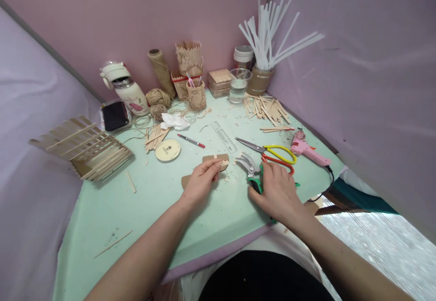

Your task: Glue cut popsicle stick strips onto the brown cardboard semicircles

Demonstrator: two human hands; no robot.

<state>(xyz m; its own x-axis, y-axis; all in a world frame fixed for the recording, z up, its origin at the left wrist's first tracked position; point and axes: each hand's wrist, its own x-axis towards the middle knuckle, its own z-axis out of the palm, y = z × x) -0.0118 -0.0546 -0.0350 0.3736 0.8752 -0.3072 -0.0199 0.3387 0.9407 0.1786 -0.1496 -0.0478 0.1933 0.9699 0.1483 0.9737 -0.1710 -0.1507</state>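
Observation:
My left hand (202, 176) is closed in a pinch over the middle of the table, with a small pale piece of wooden stick (224, 163) at its fingertips. Brown cardboard roll pieces (207, 159) lie beneath and beside that hand, partly hidden by it. My right hand (277, 189) is wrapped over the green handles of a pair of pruning shears (250, 167), whose curved blades are apart and point toward the left hand. Just beyond it lie large scissors (254, 145) with yellow and red handles. Tiny wood scraps are scattered between the two hands.
A pink glue gun (309, 150) with a black cord lies at right. Further back are a clear ruler (224, 137), a pen (191, 141), a round lid (168, 150), loose sticks (267, 109) and a water cup (237, 87). A stick-built basket (102, 155) stands at left.

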